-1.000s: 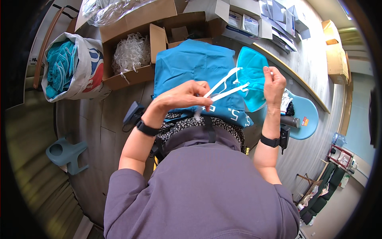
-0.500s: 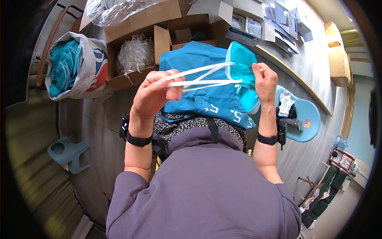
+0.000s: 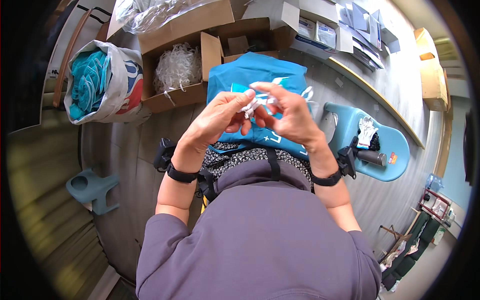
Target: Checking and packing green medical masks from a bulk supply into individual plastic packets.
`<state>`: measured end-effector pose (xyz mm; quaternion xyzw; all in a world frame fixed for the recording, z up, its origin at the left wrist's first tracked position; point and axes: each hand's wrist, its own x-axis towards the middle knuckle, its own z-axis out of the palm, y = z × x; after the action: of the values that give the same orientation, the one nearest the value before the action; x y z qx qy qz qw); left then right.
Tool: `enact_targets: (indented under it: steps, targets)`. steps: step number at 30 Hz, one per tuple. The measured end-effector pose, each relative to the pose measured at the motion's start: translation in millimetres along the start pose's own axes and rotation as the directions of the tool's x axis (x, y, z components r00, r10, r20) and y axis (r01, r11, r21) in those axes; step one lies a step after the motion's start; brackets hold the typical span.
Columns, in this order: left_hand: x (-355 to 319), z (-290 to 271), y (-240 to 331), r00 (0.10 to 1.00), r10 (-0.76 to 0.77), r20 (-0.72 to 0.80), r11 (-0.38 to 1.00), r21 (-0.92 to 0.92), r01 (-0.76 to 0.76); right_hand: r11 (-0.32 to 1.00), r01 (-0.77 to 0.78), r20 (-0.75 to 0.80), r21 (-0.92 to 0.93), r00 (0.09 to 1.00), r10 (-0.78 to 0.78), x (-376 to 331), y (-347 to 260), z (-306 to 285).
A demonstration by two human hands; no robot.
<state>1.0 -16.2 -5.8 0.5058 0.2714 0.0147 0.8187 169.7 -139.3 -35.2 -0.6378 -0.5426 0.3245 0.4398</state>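
While both hands meet in the middle, the left hand (image 3: 220, 117) and the right hand (image 3: 290, 117) pinch a small bunch of white strips (image 3: 257, 102) between curled fingers. The strips are held up in the air, over a big blue cloth (image 3: 250, 75) that lies spread on the person's lap. Fingers cover most of the bunch, so its shape is hard to tell.

Far and to the left sits a brown cardboard box (image 3: 175, 55) full of more white strips. Left of that box stands a white bag (image 3: 100, 82) stuffed with blue things. Clear plastic (image 3: 150, 12) lies on top of the far boxes. More boxes and papers (image 3: 320, 32) lie far to the right on a long surface (image 3: 400, 65).

To the right, near the right wrist, is a light blue stool (image 3: 385, 145) with a white glove (image 3: 367, 131) and a dark round tool (image 3: 370, 157) on it. Another small blue stool (image 3: 92, 187) stands on the floor to the left. Each wrist wears a black band (image 3: 181, 175).
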Motion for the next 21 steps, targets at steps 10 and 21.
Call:
enact_targets:
  steps: [10, 21]
  targets:
    - [8, 15, -28, 1.000, 0.012, -0.009, 0.998, 0.062, -0.011, 0.553, -0.155, -0.095, 0.819, 0.913, 0.396, -7, 20, 6]
    - [28, 67, -59, 0.999, -0.019, 0.038, 1.000, -0.002, 0.019, -0.031, 0.001, 0.022, 1.000, 0.690, 0.724, -19, 73, -52]
